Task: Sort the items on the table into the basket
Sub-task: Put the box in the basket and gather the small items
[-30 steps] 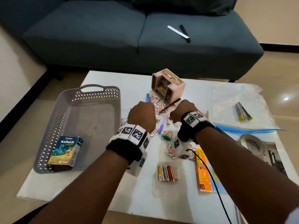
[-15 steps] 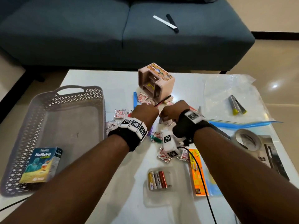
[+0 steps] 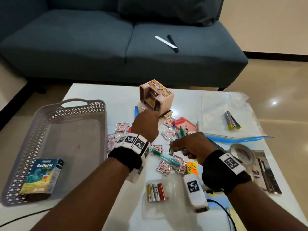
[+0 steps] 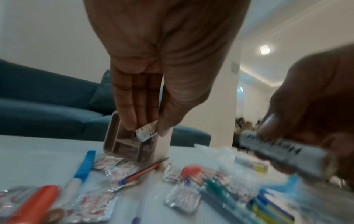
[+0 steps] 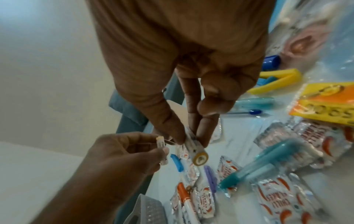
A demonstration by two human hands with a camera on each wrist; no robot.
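Basket (image 3: 41,124) floor mostly bare; medicine box (image 3: 41,175) fills near corner; sachets (image 3: 164,166) crowd table (image 3: 103,94) centre.

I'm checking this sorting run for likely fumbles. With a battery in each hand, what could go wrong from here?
Both batteries are held only by fingertip pinches: the left hand pinches one battery, the right hand another battery. Either could slip into the packets below. The basket lies to the left, so the right hand's carry may brush the pens.

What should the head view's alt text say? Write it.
Two hands over a cluttered white table: the right hand pinches a white battery, and the left hand reaches toward a pink organizer. A grey basket at left holds a medicine box.
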